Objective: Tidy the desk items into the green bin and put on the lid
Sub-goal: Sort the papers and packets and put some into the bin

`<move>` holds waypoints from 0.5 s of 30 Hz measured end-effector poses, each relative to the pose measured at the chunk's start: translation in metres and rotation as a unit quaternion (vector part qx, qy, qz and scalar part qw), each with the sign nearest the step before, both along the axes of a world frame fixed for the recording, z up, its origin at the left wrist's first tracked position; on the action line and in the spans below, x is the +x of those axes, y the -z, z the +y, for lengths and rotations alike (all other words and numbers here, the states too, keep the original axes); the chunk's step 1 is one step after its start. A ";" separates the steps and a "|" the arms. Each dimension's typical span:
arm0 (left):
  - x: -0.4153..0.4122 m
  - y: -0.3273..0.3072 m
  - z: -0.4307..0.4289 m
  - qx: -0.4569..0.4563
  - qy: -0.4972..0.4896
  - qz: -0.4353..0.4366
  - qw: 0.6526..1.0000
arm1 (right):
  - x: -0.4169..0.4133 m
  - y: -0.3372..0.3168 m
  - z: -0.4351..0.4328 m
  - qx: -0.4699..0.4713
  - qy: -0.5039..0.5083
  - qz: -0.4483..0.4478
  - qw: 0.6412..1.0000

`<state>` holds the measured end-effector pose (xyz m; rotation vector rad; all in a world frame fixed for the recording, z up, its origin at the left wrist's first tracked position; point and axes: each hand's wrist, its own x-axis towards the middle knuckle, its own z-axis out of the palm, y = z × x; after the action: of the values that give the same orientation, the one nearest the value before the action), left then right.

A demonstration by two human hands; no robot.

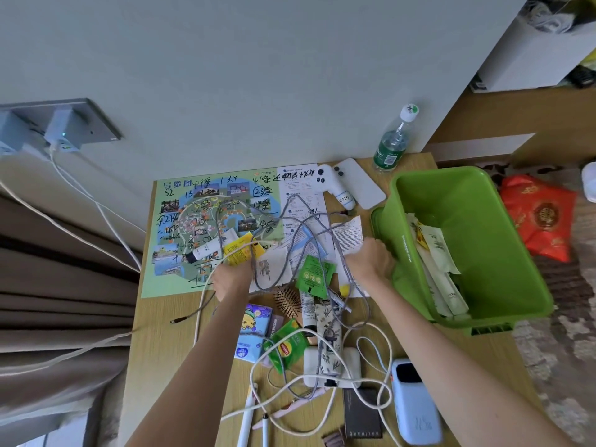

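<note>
Stretching forward, left hand [233,279] clamps grey cable [255,269]; grip of right hand [371,262] cannot be told.

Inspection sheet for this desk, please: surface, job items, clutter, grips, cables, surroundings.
Surface: wooden desk, hand-marked map sheet across its far part.
Job's things: green bin at right edge, paper packets inside; lid not identifiable.
Clutter: hairbrush, Lipton packet, power bank, phone, water bottle.
Grips: left hand grips tangled cables; right hand at bin's near wall, hold unclear.
Cables: white leads run from wall chargers.
Surroundings: curtain left, red bag right.
</note>
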<state>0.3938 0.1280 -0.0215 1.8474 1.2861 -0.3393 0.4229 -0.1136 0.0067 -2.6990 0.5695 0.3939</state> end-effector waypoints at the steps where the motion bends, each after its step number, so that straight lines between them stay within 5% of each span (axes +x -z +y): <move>1: 0.001 -0.001 0.000 -0.011 -0.006 -0.021 1.000 | 0.000 -0.003 0.000 0.005 0.007 -0.012 1.000; 8: -0.010 -0.032 0.011 -0.108 -0.037 -0.112 0.987 | -0.004 -0.031 0.006 -0.014 -0.036 -0.079 0.996; 15: -0.032 -0.083 0.024 -0.078 0.111 -0.196 0.971 | -0.016 -0.068 0.017 -0.073 -0.055 -0.155 0.984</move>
<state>0.3618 0.1516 0.0615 1.8136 0.7662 -0.1747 0.4073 -0.0971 0.0752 -2.8608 0.3725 -0.0462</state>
